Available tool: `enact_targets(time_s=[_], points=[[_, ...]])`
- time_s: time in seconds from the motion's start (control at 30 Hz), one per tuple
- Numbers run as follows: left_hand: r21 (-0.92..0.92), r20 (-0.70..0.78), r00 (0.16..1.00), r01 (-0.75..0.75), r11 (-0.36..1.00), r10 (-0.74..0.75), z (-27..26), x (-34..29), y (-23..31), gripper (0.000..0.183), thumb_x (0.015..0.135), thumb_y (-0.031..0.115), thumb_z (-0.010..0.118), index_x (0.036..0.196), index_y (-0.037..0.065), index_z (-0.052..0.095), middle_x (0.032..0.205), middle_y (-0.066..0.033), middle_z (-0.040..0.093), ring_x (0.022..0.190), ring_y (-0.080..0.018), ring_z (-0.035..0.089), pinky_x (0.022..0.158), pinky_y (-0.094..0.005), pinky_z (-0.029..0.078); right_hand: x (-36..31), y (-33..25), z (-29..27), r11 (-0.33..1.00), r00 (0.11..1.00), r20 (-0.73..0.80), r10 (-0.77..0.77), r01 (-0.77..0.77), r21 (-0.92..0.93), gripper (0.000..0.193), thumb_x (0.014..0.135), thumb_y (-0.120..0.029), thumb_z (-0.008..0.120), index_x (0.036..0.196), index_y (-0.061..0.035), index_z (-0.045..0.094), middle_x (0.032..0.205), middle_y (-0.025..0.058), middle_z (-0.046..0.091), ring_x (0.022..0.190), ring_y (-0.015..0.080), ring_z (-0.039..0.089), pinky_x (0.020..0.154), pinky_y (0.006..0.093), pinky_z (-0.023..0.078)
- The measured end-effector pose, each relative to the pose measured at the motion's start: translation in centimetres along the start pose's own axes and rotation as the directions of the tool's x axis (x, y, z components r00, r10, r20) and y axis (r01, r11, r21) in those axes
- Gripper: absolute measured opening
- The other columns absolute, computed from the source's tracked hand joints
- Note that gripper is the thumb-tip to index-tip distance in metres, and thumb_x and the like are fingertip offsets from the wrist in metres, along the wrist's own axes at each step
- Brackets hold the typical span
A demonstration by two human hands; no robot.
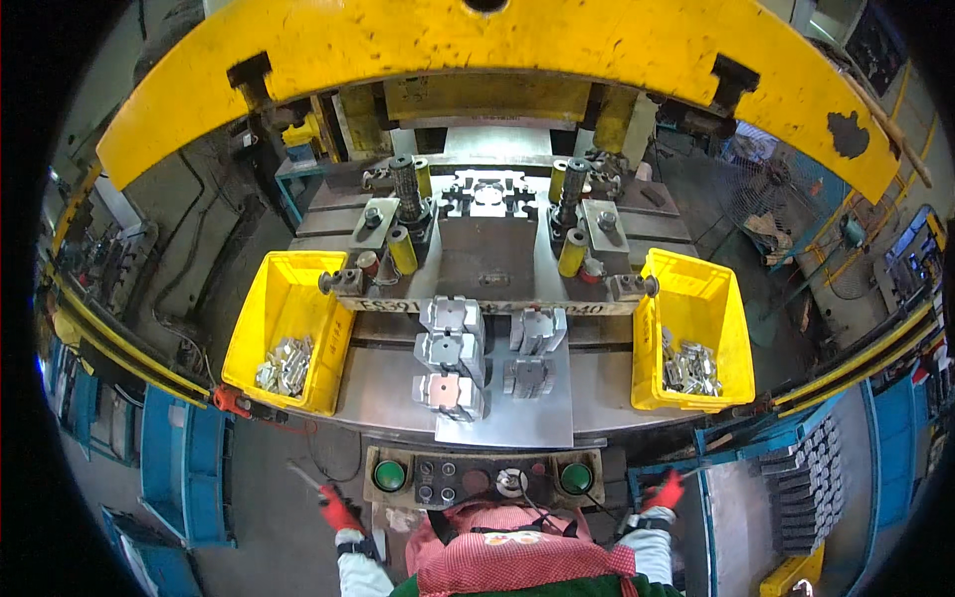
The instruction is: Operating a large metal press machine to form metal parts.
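My left hand (pixel 341 509), in a red glove, is closed around a thin rod-like tool (pixel 303 476) that points up and to the left. On the other side my right hand (pixel 664 493), also red-gloved, grips a similar slim tool (pixel 694 469) pointing right. Both hands are held apart, to either side of a control panel (pixel 509 484) with two green buttons, touching neither. Beyond the panel, stacks of flat metal pieces (pixel 450 353) stand on a steel sheet (pixel 507 428), with shorter stacks (pixel 537 330) to their right. The exact kind of tool is too small to make out.
A press die (pixel 487 254) with guide posts lies beyond the stacks, beneath a yellow press frame (pixel 487 40). Yellow bins (pixel 249 343) (pixel 741 343) holding small metal scraps flank it. Many dark metal pieces (pixel 811 488) lie on a table at the right. Blue racks (pixel 184 463) stand left.
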State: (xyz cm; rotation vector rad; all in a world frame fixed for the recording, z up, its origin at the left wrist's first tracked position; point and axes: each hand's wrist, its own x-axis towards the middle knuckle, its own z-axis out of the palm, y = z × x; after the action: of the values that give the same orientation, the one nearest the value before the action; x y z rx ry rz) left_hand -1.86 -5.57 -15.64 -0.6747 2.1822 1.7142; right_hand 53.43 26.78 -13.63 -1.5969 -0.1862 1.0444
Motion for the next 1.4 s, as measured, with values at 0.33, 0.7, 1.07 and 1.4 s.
enact_targets(time_s=[0.33, 0.7, 1.07, 1.4], points=[[-0.254, 0.614, 0.23, -0.848, 0.465, 0.755, 17.8, -19.0, 32.2, 0.04, 0.071, 0.016, 0.063, 0.105, 0.001, 0.049, 0.095, -0.0091, 0.056, 0.087, -0.0163, 0.053, 0.075, -0.0278, 0.04, -6.1, -9.8, 13.6, 0.736, 0.7, 0.307, -0.645, 0.677, 0.005, 0.014, 0.076, -0.022, 0.051, 0.082, -0.0094, 0.049, 0.064, 0.0036, 0.042, 0.051, 0.0134, 0.042, 0.048, 0.027, 0.039], [-0.158, 0.869, 0.135, -0.835, 0.527, 0.475, 31.2, -21.7, 35.7, 0.036, 0.073, 0.033, 0.062, 0.091, 0.002, 0.057, 0.077, -0.002, 0.058, 0.068, -0.0103, 0.05, 0.063, -0.0248, 0.04, -18.0, -18.4, 20.3, 0.685, 0.489, 0.589, -0.644, 0.712, 0.157, 0.036, 0.083, -0.024, 0.046, 0.112, -0.003, 0.044, 0.093, 0.0031, 0.05, 0.068, 0.0078, 0.048, 0.053, 0.0204, 0.041], [-0.123, 0.92, 0.214, -0.635, 0.763, 0.327, 35.5, -22.7, 37.1, 0.04, 0.075, 0.036, 0.059, 0.085, -0.002, 0.06, 0.072, -0.0044, 0.059, 0.063, -0.0096, 0.051, 0.055, -0.0247, 0.04, -24.5, -15.3, 48.3, 0.514, 0.335, 0.935, -0.111, 0.825, -0.235, 0.047, 0.069, -0.024, 0.059, 0.105, 0.0024, 0.046, 0.086, 0.01, 0.057, 0.078, 0.0195, 0.053, 0.07, 0.0289, 0.041], [-0.183, 0.626, 0.599, -0.509, 0.841, 0.499, 11.2, -15.8, 30.7, 0.032, 0.079, 0.01, 0.053, 0.111, 0.007, 0.047, 0.098, -0.0027, 0.055, 0.076, -0.0091, 0.055, 0.056, -0.0196, 0.044, -16.7, -19.5, 18.9, 0.77, 0.625, 0.623, -0.471, 0.635, -0.056, 0.045, 0.084, -0.013, 0.046, 0.125, -0.0056, 0.03, 0.08, 0.0033, 0.051, 0.055, 0.0037, 0.04, 0.05, 0.018, 0.036]])
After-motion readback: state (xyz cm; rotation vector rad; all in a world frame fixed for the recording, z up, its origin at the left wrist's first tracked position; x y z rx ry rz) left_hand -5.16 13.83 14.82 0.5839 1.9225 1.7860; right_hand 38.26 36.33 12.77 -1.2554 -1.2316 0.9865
